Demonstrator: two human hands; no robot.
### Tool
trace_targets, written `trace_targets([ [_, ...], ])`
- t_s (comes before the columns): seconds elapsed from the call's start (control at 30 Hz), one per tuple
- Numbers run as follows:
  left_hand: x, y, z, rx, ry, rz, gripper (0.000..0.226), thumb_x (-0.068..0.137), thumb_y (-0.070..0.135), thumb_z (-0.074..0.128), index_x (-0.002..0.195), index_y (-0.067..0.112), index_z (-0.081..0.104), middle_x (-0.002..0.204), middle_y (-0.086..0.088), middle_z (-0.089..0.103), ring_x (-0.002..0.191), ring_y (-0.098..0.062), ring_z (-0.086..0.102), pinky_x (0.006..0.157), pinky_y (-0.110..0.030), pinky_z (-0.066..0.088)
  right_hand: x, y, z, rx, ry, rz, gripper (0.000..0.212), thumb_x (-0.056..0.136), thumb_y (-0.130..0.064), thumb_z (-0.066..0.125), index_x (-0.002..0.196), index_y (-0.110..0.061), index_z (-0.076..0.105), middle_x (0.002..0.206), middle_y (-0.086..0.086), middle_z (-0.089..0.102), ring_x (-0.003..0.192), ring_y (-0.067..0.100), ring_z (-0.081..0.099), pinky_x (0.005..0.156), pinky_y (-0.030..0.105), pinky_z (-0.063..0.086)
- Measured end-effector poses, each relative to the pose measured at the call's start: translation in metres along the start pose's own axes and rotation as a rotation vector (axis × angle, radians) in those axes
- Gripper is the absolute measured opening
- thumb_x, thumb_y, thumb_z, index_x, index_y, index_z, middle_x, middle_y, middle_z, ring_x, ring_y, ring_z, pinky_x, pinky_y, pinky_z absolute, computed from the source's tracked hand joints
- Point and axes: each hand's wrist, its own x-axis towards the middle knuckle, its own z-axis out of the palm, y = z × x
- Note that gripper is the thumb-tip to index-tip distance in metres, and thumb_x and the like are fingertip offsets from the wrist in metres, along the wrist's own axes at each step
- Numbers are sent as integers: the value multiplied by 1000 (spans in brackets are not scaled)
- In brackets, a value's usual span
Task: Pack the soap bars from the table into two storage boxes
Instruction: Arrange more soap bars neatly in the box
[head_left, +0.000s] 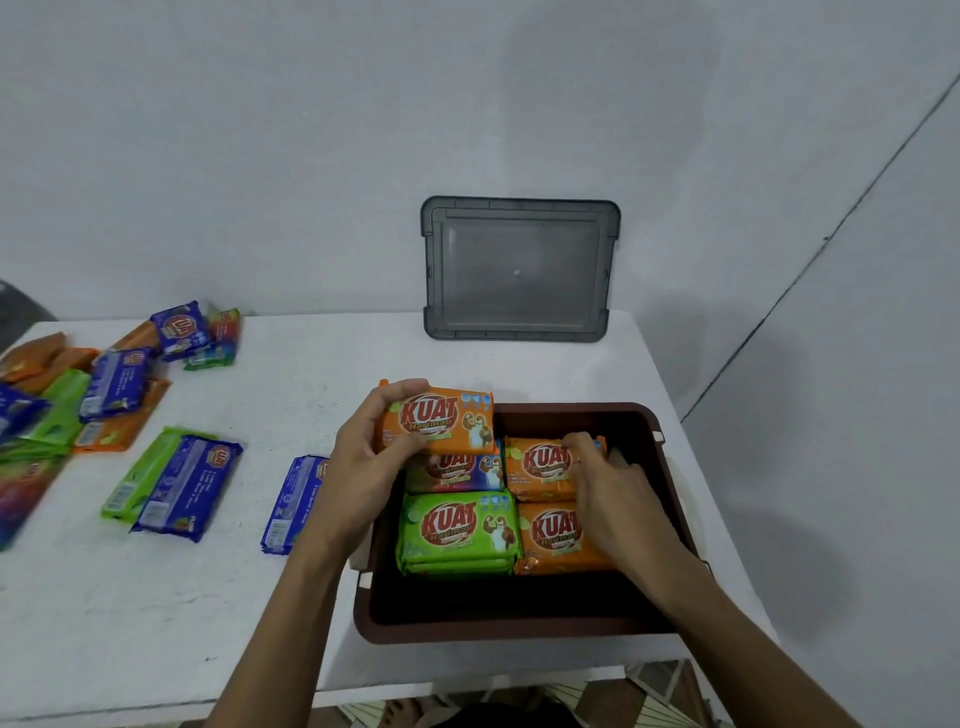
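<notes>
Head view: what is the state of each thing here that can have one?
storage box: open, partly filled
lid: off, leaning against the wall
left hand: grips the held orange bar over the box's far left corner
right hand: touches the far orange bar inside the box, grip unclear
loose bars: lying on the table, unpacked
</notes>
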Motion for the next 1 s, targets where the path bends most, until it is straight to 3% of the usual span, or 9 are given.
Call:
trace_targets([
  [0.1,-2,3,2,-17,-20,-20,37,92,5,56,121,28,58,118,5,63,106,-14,65,76,-32,59,-3,-3,-6,-85,179,-16,39,101,-28,39,139,-24,38,131,11,49,113,29,50,90,40,48],
  [0.2,-4,6,6,-90,-88,-56,37,92,4,56,123,25,58,118,-2,63,103,-21,67,74,-34,59,-4,-13,-15,147,321,-128,41,99,-28,47,139,-24,42,134,3,52,116,19,53,95,34,48],
  [0.27,-4,8,11,-133,-144,-80,38,91,6,59,124,25,59,121,-4,62,106,-25,66,78,-41,59,-4,-22,-23,480,195,-141,40,98,-30,52,136,-33,42,129,-2,57,109,10,61,89,32,55],
  [0.37,-6,9,21,-200,-202,-119,43,82,15,65,124,27,59,121,-3,63,109,-26,65,83,-45,57,-10,-38,-30,1006,-93,-94,36,94,-25,60,126,-37,49,114,1,69,97,16,71,80,35,60],
  [0.47,-8,12,29,-153,-255,-94,42,85,17,64,124,30,58,117,1,64,106,-22,65,80,-38,57,-12,-42,-30,1180,-104,-68,30,92,-13,63,119,-26,58,112,6,71,98,25,71,83,44,58],
  [0.63,-5,14,21,174,-316,26,37,94,12,57,123,35,54,118,10,61,106,-6,62,79,-28,57,-13,-25,-35,1190,-103,-5,26,92,-6,61,112,-22,66,114,5,70,100,25,70,82,46,59],
  [0.73,-2,9,10,337,-243,128,30,97,15,53,121,31,57,116,12,63,106,-4,60,75,-22,56,-20,-9,-42,1112,-108,21,28,91,-10,63,114,-26,67,115,2,68,100,24,70,80,47,59],
  [0.87,-2,-1,-2,503,-89,197,29,96,16,53,120,30,59,106,9,64,98,3,60,67,-12,52,-32,10,-52,916,-102,20,27,91,-10,62,113,-27,64,113,-3,66,97,12,69,74,32,61],
  [1.0,-4,-7,-3,585,-70,224,29,95,16,53,121,29,60,105,10,64,97,7,58,66,-8,48,-40,25,-52,792,-142,39,23,92,-11,62,109,-27,64,116,-6,63,100,12,67,72,25,59],
])
